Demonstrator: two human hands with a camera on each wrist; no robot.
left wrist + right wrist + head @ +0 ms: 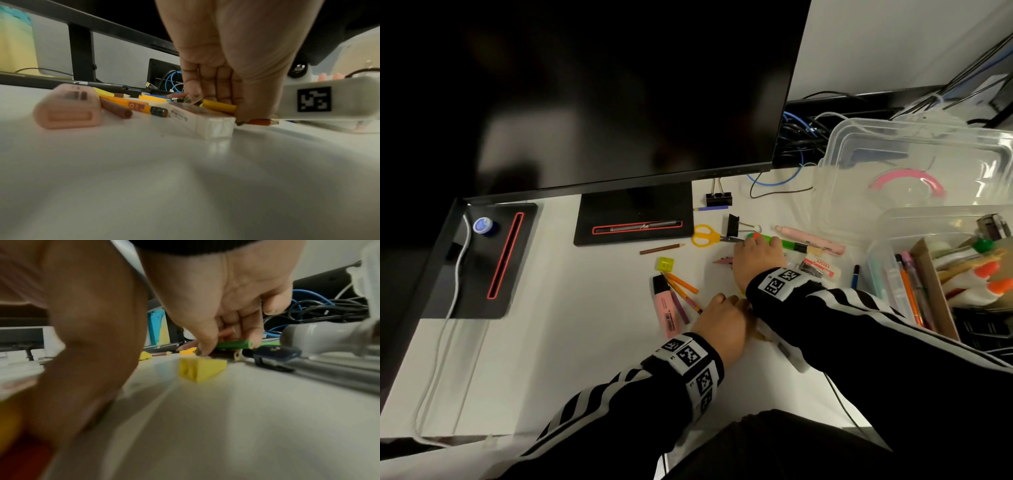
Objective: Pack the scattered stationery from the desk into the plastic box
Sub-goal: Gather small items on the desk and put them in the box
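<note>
My left hand is low on the white desk, its fingers curled round a yellow pencil, with an orange pencil under the thumb tip. A white eraser box lies against it. My right hand reaches further back, fingers curled round a green pencil beside the green marker. The clear plastic box stands at the right, holding several pens. Around the hands lie a pink highlighter, orange pens, yellow scissors and a yellow sharpener.
A monitor and its black base stand behind the stationery. The clear lid with a pink handle leans behind the box. Cables lie at the back. Two binder clips, a brown pencil and a pink marker lie nearby.
</note>
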